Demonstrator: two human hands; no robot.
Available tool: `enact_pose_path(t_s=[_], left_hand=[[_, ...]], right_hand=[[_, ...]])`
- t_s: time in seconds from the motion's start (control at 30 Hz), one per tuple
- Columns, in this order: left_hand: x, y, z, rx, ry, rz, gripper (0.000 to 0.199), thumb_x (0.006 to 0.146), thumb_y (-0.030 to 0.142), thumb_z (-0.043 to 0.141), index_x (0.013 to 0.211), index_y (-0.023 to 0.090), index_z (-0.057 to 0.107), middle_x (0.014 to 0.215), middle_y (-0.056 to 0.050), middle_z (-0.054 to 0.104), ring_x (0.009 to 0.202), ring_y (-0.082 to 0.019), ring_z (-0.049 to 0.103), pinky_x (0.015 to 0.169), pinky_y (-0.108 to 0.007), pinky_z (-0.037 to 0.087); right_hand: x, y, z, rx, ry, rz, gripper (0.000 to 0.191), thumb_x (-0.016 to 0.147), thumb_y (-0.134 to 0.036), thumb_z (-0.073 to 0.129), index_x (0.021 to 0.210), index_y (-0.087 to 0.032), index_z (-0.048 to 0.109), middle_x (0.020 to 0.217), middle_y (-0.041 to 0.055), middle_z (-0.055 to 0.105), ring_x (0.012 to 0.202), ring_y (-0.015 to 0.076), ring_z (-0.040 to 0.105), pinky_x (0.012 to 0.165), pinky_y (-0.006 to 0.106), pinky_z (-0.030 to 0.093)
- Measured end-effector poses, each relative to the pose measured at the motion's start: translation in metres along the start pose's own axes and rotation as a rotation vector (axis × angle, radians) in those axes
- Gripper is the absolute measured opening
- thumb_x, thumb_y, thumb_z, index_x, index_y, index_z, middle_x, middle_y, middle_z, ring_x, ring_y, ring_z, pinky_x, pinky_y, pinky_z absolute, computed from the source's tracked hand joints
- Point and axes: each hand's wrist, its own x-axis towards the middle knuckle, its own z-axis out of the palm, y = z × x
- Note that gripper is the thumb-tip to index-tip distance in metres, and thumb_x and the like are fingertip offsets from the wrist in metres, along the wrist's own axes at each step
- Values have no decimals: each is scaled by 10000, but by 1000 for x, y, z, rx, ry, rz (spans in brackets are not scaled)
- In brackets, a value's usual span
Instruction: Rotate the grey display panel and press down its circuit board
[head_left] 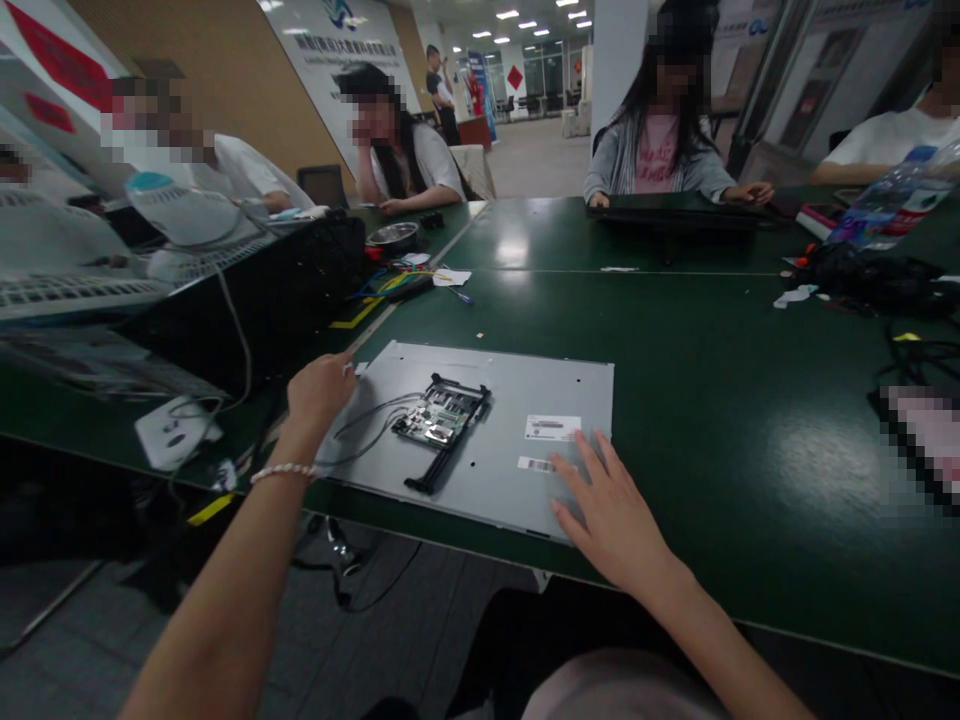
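Flanking a panel [501, 432], hands [319, 393] [616, 515] sit apart; right splayed, left's grip unclear; labels [551, 428] illegible.

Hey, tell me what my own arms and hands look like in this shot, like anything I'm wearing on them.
Your left hand and right hand are both bare, with no gloves. A pale bracelet, apparently of small beads, circles the left wrist; the right wrist shows none. No sleeve covers the visible part of either forearm.
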Motion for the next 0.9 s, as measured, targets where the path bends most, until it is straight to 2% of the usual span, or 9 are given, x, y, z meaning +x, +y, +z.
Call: enact_pose_path(t_s=[0.1, 0.27, 0.37, 0.5, 0.6, 0.7, 0.8, 0.9], left_hand=[[-6, 7, 8, 59, 13, 110, 409, 918, 285, 464, 1266, 108, 582, 1321, -168, 561, 1216, -309, 501, 1063, -467, 338], [-11, 9, 30, 61, -126, 277, 534, 950, 378, 436, 1419, 125, 466, 1408, -131, 531, 1259, -251, 506, 1107, -349, 320], [-10, 3, 37, 55, -157, 276, 568, 944, 373, 432, 1428, 74, 437, 1434, -165, 498, 1282, -252, 486, 1118, -340, 307], [-7, -3, 37, 35, -122, 192, 570, 922, 345, 441, 1402, 39, 451, 1422, -195, 493, 1291, -278, 465, 1129, -372, 288], [-2, -5, 34, -4, -88, 93, 549, 898, 338, 461, 1365, 51, 491, 1357, -185, 545, 1223, -291, 508, 1090, -403, 334], [5, -6, 32, -77, -72, -8, 508, 883, 329, 462, 1319, 79, 531, 1271, -147, 600, 1124, -267, 556, 1022, -394, 398], [12, -8, 32, -171, -65, -92, 487, 871, 306, 458, 1303, 95, 533, 1218, -115, 620, 1062, -233, 566, 960, -364, 436], [18, -10, 31, -258, -59, -159, 497, 855, 322, 482, 1288, 81, 526, 1138, -113, 630, 994, -225, 556, 894, -362, 450]], right_hand=[[-1, 0, 1, 9, 2, 1, 539, 922, -383, 507, 1440, -236, 485, 1595, 113, 296, 1480, 369, 163, 1150, 547, 282], [-3, -1, 1, 8, -8, -3, 537, 923, -389, 499, 1436, -230, 492, 1592, 126, 299, 1482, 367, 158, 1148, 544, 283], [-3, -2, 0, 24, -11, 0, 542, 925, -393, 495, 1442, -229, 484, 1592, 130, 298, 1484, 367, 150, 1150, 549, 276], [-4, 1, -1, 123, -18, 6, 527, 916, -369, 509, 1423, -229, 502, 1603, 110, 273, 1497, 339, 102, 1175, 533, 229], [-5, 7, -3, 318, 8, 59, 524, 919, -354, 503, 1428, -233, 483, 1637, 82, 171, 1508, 294, 48, 1192, 508, 189], [-5, 17, -5, 643, 65, 195, 570, 927, -411, 500, 1471, -280, 396, 1653, 48, 97, 1506, 258, 106, 1186, 498, 215], [-2, 27, -8, 1029, 118, 295, 620, 907, -424, 532, 1486, -345, 325, 1638, 18, 184, 1486, 229, 210, 1179, 490, 250], [2, 32, -13, 1305, 185, 368, 657, 878, -400, 565, 1485, -330, 324, 1601, 36, 300, 1480, 228, 229, 1186, 499, 233]])
